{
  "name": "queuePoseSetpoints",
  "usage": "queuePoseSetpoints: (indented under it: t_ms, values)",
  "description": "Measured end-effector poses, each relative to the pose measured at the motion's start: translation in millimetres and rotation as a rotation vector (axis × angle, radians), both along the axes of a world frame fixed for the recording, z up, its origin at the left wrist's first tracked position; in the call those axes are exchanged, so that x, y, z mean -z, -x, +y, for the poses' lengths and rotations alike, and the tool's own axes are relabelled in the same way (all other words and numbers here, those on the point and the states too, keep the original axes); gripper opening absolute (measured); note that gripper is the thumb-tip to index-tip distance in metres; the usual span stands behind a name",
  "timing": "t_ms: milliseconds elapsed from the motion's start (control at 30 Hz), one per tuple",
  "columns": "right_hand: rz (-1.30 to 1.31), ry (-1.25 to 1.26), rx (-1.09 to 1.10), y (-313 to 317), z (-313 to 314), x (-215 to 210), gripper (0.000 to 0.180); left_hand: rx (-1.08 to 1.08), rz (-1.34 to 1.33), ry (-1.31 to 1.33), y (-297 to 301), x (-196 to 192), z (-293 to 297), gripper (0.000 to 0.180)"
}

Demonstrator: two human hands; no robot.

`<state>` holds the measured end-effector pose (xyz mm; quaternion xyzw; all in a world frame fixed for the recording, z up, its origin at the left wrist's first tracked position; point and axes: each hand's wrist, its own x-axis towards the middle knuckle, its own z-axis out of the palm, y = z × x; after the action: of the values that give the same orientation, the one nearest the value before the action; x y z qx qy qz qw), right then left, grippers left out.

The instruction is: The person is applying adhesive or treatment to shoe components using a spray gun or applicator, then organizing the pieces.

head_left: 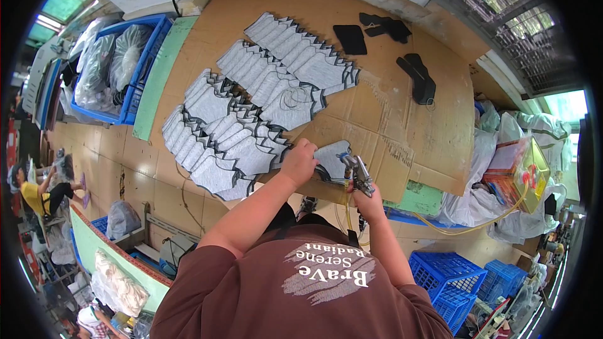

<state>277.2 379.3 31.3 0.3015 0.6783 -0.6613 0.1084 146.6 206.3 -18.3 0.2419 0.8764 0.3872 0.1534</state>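
Observation:
My right hand [367, 202] is wrapped round a metal spray gun [359, 177] with a yellowish hose. The gun is close to a single grey, dark-edged fabric piece [331, 154] at the near edge of the cardboard-covered table. Beside that piece's left edge is my left hand [300, 163], its fingers curled together; what they grip, if anything, is hidden. To its left and beyond, many similar grey pieces [217, 157] lie overlapped in slanting rows. Some loose thread [295, 96] rests on one row.
Black cut pieces [418, 80] lie at the table's far right. At left stands a blue crate [135, 63] of plastic-bagged goods. A yellow hose [483, 221] runs to a rectangular tin [527, 169] at right. Blue crates [447, 279] are stacked at lower right. People work at far left.

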Motion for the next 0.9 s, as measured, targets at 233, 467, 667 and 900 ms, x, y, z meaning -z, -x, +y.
queuePoseSetpoints:
  t_ms: [233,467,667,900]
  values:
    - [-0.001,0.018,0.065,-1.6,4.0,2.5,0.026,-0.059,0.133,-0.128,-1.9,8.6,-4.6,0.017]
    - [0.093,0.121,0.089,-13.1,3.9,6.2,0.048,-0.568,-0.191,-0.271,37.2,-24.3,-56.4,0.008]
    - [0.068,0.078,-0.004,-9.6,1.9,2.9,0.034,-0.909,-0.088,-0.223,113.8,-32.9,-194.9,0.015]
    - [0.088,0.056,-0.112,-6.6,-7.2,6.1,0.017,-0.522,0.479,0.096,106.5,-28.7,-160.0,0.017]
